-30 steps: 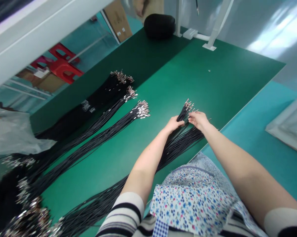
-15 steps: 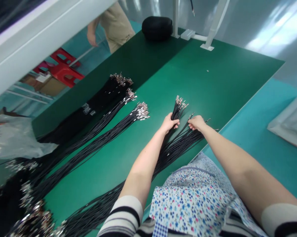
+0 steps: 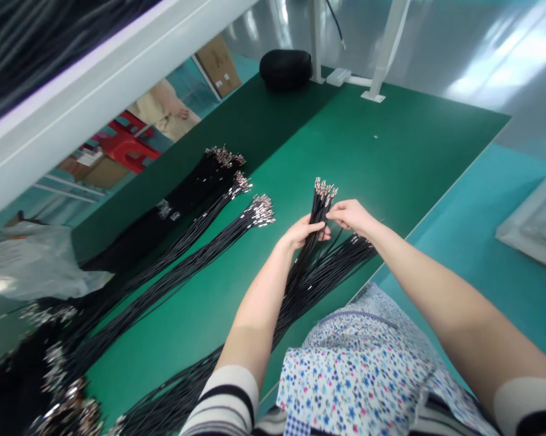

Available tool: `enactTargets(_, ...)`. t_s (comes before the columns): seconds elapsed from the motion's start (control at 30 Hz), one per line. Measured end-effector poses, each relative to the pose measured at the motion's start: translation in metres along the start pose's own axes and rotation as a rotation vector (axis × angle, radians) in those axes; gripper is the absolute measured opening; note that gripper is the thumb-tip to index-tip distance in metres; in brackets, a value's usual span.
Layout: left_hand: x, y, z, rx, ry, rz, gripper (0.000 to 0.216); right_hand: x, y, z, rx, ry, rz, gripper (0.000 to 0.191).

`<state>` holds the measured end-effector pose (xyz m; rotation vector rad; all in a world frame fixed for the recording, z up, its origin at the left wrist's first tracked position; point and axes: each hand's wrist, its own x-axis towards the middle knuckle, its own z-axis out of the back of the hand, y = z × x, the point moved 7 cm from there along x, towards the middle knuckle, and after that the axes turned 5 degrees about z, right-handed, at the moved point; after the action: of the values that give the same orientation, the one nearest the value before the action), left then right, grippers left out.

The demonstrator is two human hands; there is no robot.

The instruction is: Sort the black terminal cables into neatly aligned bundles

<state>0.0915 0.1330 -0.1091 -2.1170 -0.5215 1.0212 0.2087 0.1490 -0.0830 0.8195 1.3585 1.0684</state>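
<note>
My left hand (image 3: 305, 232) is closed around a bunch of thin black cables (image 3: 318, 209), whose metal-tipped ends stand up above the thumb. Close against that bunch, just below the tips, my right hand (image 3: 352, 217) pinches with thumb and forefinger; the piece of cable between them is mostly hidden. Under both hands a looser spread of black cables (image 3: 318, 284) lies along the table's near edge, some of its ends poking out below my right hand. Farther left, another cable bundle (image 3: 218, 233) with shiny ends rests on the green table (image 3: 404, 157).
More dark cable bundles (image 3: 164, 218) lie at the left beside a clear plastic bag (image 3: 41, 257). A white shelf beam (image 3: 109, 97) crosses the upper left. At the back stand a black case (image 3: 286, 69) and a white post (image 3: 386, 48). A person's hand (image 3: 180, 110) shows beyond the table.
My right hand has moved left and slightly up, from the loose cables to the bunch in my left hand. The held bunch has become more upright. The person beyond the table has shifted.
</note>
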Motion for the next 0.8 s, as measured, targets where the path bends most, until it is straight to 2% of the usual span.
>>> enactTargets(0.07, -0.007, -0.008, 0.003, 0.038, 0.005, -0.033, 0.040, 0.005, -0.002, 0.007, -0.008, 0.014, 0.037, 0.014)
enactTargets(0.13, -0.012, -0.020, 0.013, 0.084, -0.085, -0.097, 0.039, 0.010, -0.017, 0.024, -0.147, -0.026, 0.006, 0.012)
enactTargets(0.23, -0.017, -0.030, 0.029, 0.107, -0.209, -0.136, 0.039, 0.014, -0.053, 0.049, -0.662, -0.052, -0.070, 0.011)
enactTargets(0.3, -0.016, -0.030, 0.032, 0.110, -0.210, -0.120, 0.039, 0.013, -0.067, 0.052, -0.931, -0.014, 0.023, 0.020)
enactTargets(0.37, -0.011, -0.027, 0.029, 0.124, -0.180, -0.094, 0.038, 0.012, -0.069, 0.040, -1.077, 0.050, 0.244, 0.035)
enactTargets(0.43, -0.005, -0.022, 0.026, 0.148, -0.164, -0.075, 0.037, 0.011, -0.066, 0.021, -1.196, 0.169, 0.445, 0.049)
enactTargets(0.5, 0.000, -0.017, 0.023, 0.169, -0.169, -0.062, 0.036, 0.013, -0.065, 0.003, -1.296, 0.322, 0.550, 0.057)
enactTargets(0.6, 0.004, -0.013, 0.025, 0.179, -0.200, -0.059, 0.036, 0.019, -0.061, -0.013, -1.421, 0.503, 0.599, 0.042)
enactTargets(0.7, 0.005, -0.011, 0.030, 0.180, -0.221, -0.057, 0.035, 0.020, -0.065, -0.019, -1.529, 0.654, 0.563, 0.022)
enactTargets(0.8, 0.008, -0.008, 0.032, 0.189, -0.244, -0.041, 0.033, 0.016, -0.071, -0.022, -1.560, 0.745, 0.515, 0.017)
